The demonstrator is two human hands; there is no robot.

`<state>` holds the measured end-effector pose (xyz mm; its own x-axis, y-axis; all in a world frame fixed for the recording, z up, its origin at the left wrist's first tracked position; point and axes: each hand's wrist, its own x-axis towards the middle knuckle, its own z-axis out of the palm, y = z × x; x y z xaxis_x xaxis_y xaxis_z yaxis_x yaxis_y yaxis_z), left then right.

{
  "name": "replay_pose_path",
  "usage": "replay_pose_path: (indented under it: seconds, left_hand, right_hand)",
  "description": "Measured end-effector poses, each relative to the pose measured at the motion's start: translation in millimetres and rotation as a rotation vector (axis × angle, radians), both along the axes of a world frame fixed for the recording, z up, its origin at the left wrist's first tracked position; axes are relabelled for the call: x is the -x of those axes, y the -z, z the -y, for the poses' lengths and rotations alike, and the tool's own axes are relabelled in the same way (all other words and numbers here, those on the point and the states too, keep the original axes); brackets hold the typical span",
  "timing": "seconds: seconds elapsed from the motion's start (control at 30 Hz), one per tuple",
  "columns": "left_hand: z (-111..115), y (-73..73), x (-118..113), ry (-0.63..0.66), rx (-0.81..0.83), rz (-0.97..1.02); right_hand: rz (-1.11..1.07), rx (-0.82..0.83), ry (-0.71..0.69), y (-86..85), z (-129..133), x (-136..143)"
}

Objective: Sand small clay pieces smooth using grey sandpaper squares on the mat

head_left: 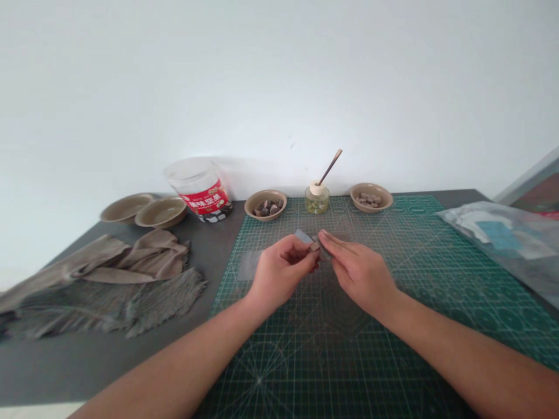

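Observation:
Over the green cutting mat, my left hand pinches a small brown block between thumb and fingers. A small grey-blue piece shows just behind those fingertips. My right hand is beside the block, its fingers pressed together and pointing at it; what they hold, if anything, is hidden. A clear flat sheet lies on the mat left of my left hand. Beyond the hands are a bowl of dark pieces and a bowl of brown pieces.
Between those bowls stands a glass jar with a brush handle. At the left are a red-labelled plastic tub, two tan bowls and crumpled cloths. A plastic bag lies at the right.

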<state>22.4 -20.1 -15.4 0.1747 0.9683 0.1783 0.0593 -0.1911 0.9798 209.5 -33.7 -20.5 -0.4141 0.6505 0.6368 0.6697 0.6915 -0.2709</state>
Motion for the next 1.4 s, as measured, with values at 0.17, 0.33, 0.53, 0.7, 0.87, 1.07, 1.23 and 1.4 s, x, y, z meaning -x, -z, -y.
replay_pose_path:
  seconds: [0.17,0.33,0.53,0.7,0.87,1.07,1.23,1.4]
  left_hand:
    - [1,0.4,0,-0.005,-0.019,-0.046]
    - [2,-1.5,1,-0.008,-0.036,-0.009]
    - [0,-0.8,0,0.018,0.013,0.085]
    - [0,-1.3,-3,0.036,0.025,0.153]
    - [-1,-1.2,-2,0.044,-0.015,0.072]
    - [-1,1.2,-1,0.039,-0.047,0.049]
    - [-1,2.0,0,0.054,-0.068,0.090]
    - [1,0.2,0,0.059,-0.067,0.093]
  right_hand:
    - [-0.012,-0.019,-0.041,0.9,1,1]
    - [-0.004,-0.060,-0.052,-0.6,5,3]
    - [-0.069,0.082,0.052,0.8,-2,1]
    - [-0.196,0.096,0.040,-0.7,0,0]
    - [-0.160,0.068,-0.031,1.4,5,3]
    - [-0.132,0.068,-0.031,2.0,6,4]
    - [-0.111,0.065,-0.015,-0.6,8,6]
    - [-0.117,0.074,-0.017,0.6,7,5]
